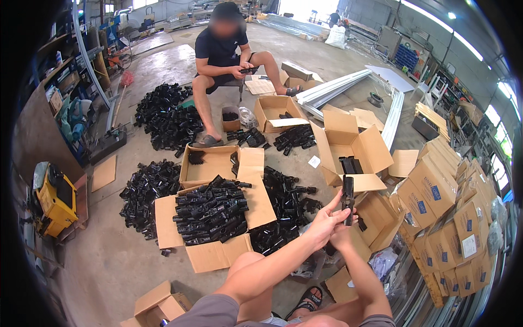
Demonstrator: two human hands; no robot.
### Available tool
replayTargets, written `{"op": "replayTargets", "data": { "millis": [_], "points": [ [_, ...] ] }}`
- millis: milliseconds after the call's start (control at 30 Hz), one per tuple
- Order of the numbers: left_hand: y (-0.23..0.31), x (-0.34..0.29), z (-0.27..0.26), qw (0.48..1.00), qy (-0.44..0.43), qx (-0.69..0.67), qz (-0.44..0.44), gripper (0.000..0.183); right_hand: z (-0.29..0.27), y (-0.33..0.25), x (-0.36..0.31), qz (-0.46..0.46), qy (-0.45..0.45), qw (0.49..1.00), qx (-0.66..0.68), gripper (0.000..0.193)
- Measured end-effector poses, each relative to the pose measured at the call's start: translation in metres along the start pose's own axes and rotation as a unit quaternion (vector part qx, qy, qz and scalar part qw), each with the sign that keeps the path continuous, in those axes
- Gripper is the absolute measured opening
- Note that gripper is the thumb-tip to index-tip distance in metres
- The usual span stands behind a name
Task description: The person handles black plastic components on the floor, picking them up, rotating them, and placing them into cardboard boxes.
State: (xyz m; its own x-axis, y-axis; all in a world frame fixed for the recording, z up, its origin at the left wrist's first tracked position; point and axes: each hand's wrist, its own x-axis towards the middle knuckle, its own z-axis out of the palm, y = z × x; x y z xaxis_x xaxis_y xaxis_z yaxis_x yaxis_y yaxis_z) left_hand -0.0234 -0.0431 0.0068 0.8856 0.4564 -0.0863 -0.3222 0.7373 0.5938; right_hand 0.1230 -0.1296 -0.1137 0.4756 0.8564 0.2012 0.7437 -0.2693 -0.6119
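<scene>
A long, narrow black part, its exact kind too small to tell, stands upright in front of me, held in both hands. My left hand pinches it from the left near its lower end, fingers pointing up along it. My right hand grips its lower end from the right, partly hidden behind my left hand and wrist. Behind the part is an open cardboard box with several similar black parts inside. Another open carton lies just right of my hands.
A carton heaped with black parts stands left of my arms, with piles on the floor around it. Opposite sits a person holding a black part. Stacked closed cartons line the right; a yellow machine stands left.
</scene>
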Motion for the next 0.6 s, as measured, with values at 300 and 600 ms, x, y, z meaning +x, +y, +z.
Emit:
{"op": "replayTargets", "data": {
  "millis": [300,600],
  "points": [
    [-0.003,-0.013,0.009,0.997,-0.017,0.078,0.018,0.079,-0.116,-0.098,-0.003,0.035,0.205,0.913,0.352,0.024],
    [-0.028,-0.015,0.026,0.982,-0.055,0.178,0.015,0.075,-0.125,-0.094,-0.031,0.038,0.221,0.902,0.369,0.02]
  ]
}}
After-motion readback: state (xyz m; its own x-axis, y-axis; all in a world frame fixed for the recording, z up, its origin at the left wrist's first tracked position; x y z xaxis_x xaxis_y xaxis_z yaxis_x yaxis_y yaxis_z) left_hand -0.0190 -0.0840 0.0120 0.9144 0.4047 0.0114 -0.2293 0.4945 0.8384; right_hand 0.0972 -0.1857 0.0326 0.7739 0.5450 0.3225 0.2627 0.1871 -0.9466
